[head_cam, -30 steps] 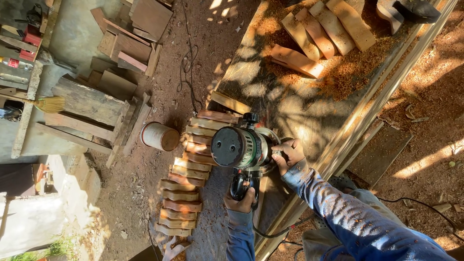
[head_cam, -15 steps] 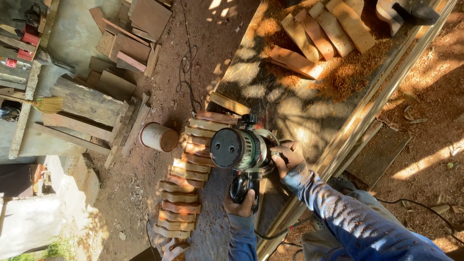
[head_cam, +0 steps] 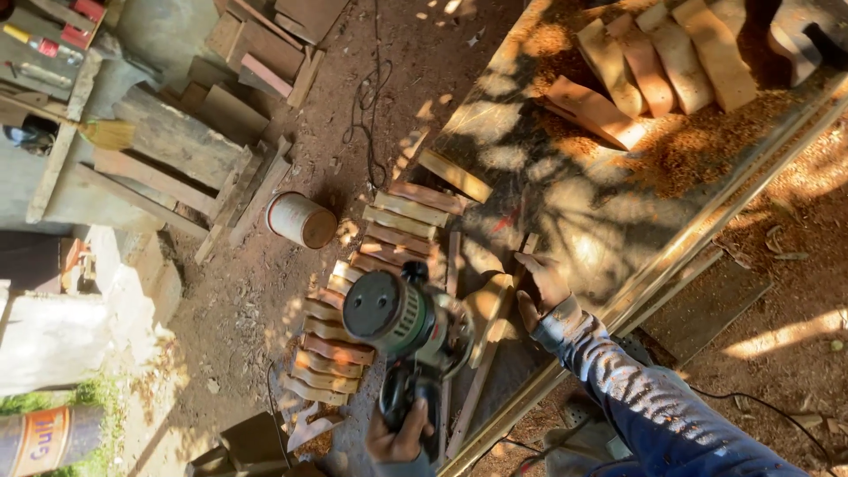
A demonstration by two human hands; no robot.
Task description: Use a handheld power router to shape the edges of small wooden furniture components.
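Green-and-black sander, blue sleeve
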